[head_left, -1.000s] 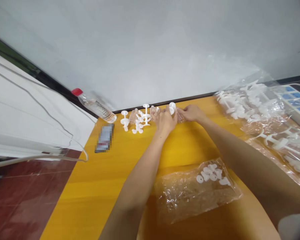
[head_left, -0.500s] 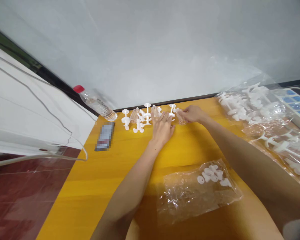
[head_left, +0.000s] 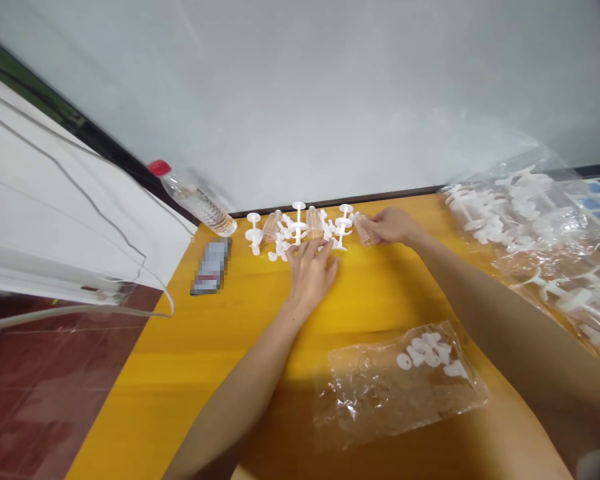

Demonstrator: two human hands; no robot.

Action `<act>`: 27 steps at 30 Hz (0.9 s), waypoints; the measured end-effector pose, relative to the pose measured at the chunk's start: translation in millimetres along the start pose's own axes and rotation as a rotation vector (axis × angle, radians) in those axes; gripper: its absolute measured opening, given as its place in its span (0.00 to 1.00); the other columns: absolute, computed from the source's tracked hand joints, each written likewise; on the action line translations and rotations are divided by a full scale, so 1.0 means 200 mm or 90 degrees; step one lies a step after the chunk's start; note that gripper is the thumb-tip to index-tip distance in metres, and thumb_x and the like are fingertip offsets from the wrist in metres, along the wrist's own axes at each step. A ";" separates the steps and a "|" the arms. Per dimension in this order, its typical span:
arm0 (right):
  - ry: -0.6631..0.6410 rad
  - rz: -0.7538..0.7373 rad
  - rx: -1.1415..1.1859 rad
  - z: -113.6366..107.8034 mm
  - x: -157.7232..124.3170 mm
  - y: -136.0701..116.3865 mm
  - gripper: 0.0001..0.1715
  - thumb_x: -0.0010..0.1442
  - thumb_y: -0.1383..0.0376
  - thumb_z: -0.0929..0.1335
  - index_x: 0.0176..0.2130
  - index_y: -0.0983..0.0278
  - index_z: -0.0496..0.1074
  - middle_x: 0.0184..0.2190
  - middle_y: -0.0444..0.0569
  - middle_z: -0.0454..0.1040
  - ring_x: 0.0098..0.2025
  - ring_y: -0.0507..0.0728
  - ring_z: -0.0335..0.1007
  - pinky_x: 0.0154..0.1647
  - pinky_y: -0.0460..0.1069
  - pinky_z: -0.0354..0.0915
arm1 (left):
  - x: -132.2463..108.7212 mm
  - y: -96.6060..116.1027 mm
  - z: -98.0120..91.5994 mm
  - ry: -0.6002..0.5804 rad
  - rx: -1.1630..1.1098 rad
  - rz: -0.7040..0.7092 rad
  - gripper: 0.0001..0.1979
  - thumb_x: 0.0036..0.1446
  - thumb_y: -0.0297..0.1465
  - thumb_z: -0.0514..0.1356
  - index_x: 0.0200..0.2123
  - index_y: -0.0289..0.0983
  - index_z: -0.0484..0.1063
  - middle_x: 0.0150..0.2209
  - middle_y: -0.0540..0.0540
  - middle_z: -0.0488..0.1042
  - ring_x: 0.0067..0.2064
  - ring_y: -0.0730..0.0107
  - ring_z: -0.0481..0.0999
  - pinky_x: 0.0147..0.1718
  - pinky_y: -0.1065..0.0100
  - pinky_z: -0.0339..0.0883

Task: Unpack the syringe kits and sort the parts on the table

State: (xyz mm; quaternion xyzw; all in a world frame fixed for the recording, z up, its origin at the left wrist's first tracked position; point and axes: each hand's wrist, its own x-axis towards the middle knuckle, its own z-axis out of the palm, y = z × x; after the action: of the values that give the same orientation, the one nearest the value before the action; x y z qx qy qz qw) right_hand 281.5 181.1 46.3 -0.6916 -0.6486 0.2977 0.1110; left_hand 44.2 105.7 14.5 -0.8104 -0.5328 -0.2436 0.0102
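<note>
Through the head camera I have the right hand pinching the side of a clear ribbed tube, which lies just left of its fingertips. The left hand is palm down with its fingers loosely spread; I cannot tell whether its fingertips touch anything. Just ahead of them lies a middle clear tube, with a white plunger on its left and a right-hand white plunger between it and the pinched tube. Farther left of the left hand I see another clear tube, then a phone and a red-capped bottle. Nearer me, below both hands, a clear bag holds white caps. Right of the right hand lie bagged white parts.
</note>
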 end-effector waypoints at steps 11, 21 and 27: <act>0.028 0.009 -0.014 0.00 0.02 -0.05 0.36 0.71 0.43 0.62 0.25 0.65 0.75 0.21 0.53 0.77 0.30 0.58 0.77 0.37 0.47 0.67 | 0.13 0.07 0.14 -0.037 -0.031 0.047 0.16 0.71 0.28 0.53 0.53 0.43 0.79 0.56 0.41 0.81 0.57 0.53 0.75 0.58 0.46 0.53; 0.047 0.000 -0.008 0.00 0.04 -0.07 0.34 0.70 0.43 0.63 0.33 0.66 0.81 0.24 0.54 0.78 0.31 0.59 0.78 0.33 0.48 0.65 | 0.12 -0.02 0.03 0.000 0.021 -0.013 0.14 0.68 0.37 0.61 0.53 0.44 0.80 0.59 0.39 0.77 0.61 0.47 0.71 0.59 0.44 0.54; 0.035 -0.008 0.019 0.00 0.03 -0.05 0.29 0.68 0.45 0.65 0.36 0.66 0.82 0.26 0.51 0.80 0.30 0.57 0.78 0.32 0.46 0.66 | 0.21 0.05 0.08 -0.050 0.058 0.080 0.12 0.66 0.35 0.62 0.50 0.44 0.82 0.60 0.38 0.74 0.64 0.42 0.66 0.58 0.42 0.55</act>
State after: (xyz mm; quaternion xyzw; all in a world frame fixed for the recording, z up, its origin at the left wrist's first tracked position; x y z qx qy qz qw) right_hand 273.0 188.9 50.5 -0.6939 -0.6450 0.2876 0.1405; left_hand 72.7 142.1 19.0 -0.8498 -0.4913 -0.1864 0.0414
